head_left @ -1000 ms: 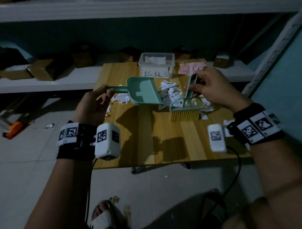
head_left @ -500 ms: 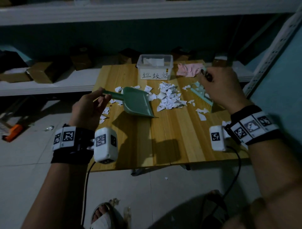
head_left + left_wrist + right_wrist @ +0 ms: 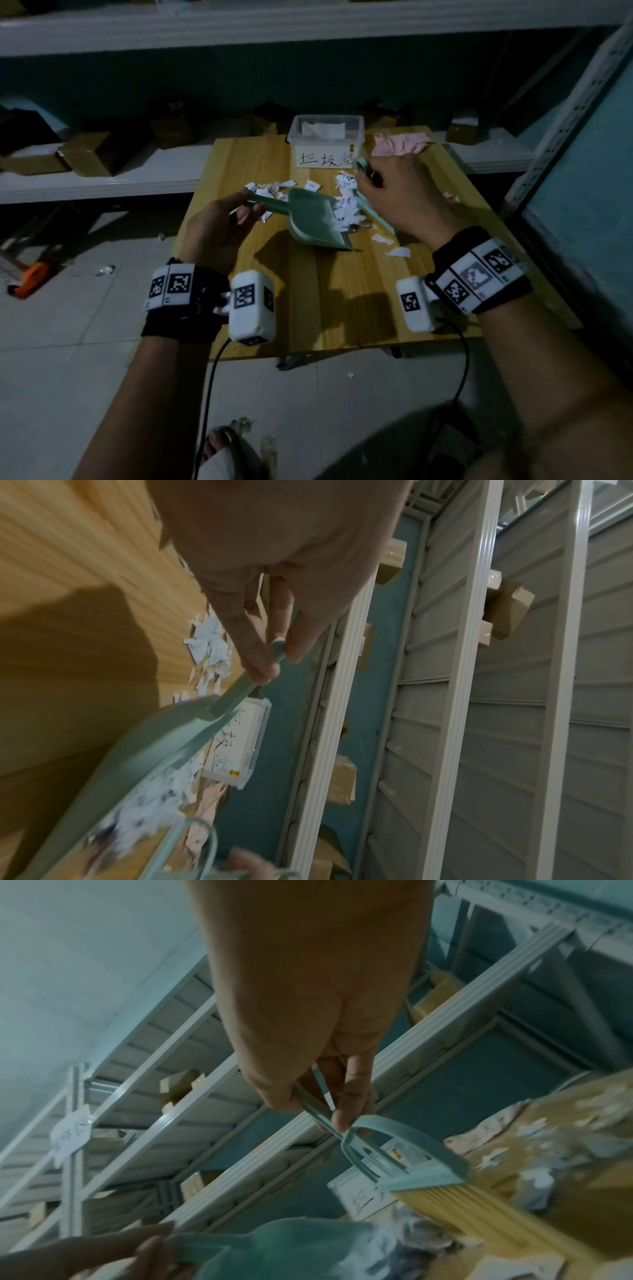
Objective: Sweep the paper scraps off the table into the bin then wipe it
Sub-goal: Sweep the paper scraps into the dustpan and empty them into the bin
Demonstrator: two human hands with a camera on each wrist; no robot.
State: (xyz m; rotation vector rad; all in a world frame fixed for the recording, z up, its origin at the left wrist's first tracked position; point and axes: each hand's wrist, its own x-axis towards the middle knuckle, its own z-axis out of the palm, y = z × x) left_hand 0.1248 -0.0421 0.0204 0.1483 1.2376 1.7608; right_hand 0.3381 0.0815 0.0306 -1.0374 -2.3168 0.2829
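Observation:
A mint-green dustpan (image 3: pixel 315 219) lies tilted on the wooden table (image 3: pixel 342 301), mouth toward the right. My left hand (image 3: pixel 246 209) pinches its handle (image 3: pixel 240 688). My right hand (image 3: pixel 368 174) grips the handle of a mint brush (image 3: pixel 428 1175), whose yellow bristles (image 3: pixel 479 1218) press a heap of white paper scraps (image 3: pixel 346 205) against the dustpan mouth. Some scraps (image 3: pixel 143 813) lie inside the pan. Loose scraps (image 3: pixel 399 252) stay to the right, others (image 3: pixel 270 188) behind the pan. The clear bin (image 3: pixel 325 140) with a handwritten label stands at the table's far edge.
A pink cloth (image 3: pixel 400 144) lies right of the bin. Cardboard boxes (image 3: pixel 92 154) sit on a low white shelf behind the table. A metal rack (image 3: pixel 565 120) rises at the right. An orange tool (image 3: pixel 30 277) and a paper scrap (image 3: pixel 350 375) lie on the tiled floor.
The brush has swung left from the table's right side into the scrap heap, pushing it onto the dustpan mouth. The left hand keeps the dustpan in about the same place.

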